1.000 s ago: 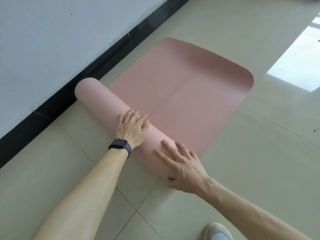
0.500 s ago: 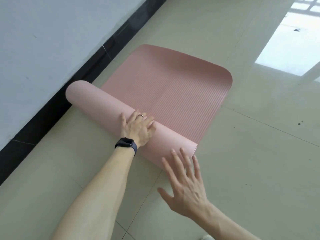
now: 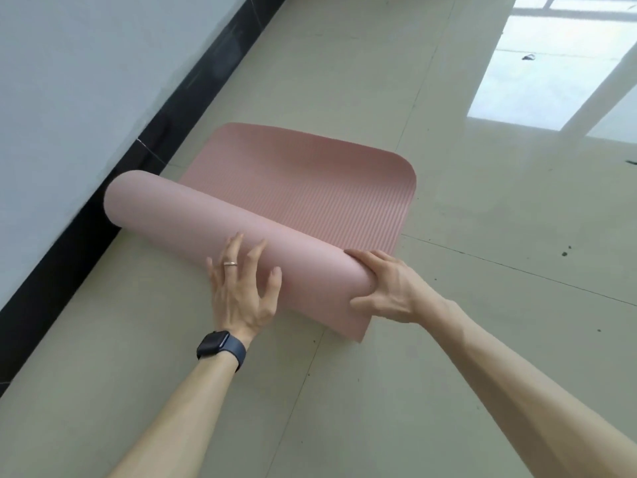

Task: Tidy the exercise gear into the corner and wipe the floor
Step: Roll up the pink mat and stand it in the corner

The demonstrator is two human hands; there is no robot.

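**Grip and press, mid-roll**

Fingers of the left hand (image 3: 241, 294) are spread and nearly straight. Their tips and the thumb press against the near side of the rolled part of a pink ribbed foam exercise mat (image 3: 310, 194), and they clasp nothing. A thin gold-coloured ring (image 3: 230, 263) sits on one finger. A dark square smartwatch on a dark band (image 3: 220, 345) wraps the wrist.

The right hand (image 3: 387, 288) grasps the roll's near end. Its fingers curl over the top, the thumb hooks underneath, and the palm covers the end face. Both bare forearms reach in from the bottom edge of the view.

The mat is partly rolled. Its smooth cylinder lies crosswise on the pale tiled floor (image 3: 379, 408). The far end of the cylinder is just beside the glossy black skirting board (image 3: 172, 132) that runs along the floor's left edge, though whether the two touch is unclear. Below the right hand, the roll's lower edge comes to a corner at the tiles.

Beyond the roll, the unrolled remainder lies flat with its ribbed side up. It stretches away alongside the skirting and ends in rounded far corners.

Above the skirting rises a plain white wall (image 3: 86, 63). Toward the floor's far right corner a bright window reflection (image 3: 551, 63) gleams on the tiles. A few dark specks (image 3: 564, 252) lie on the floor to the right of the mat.
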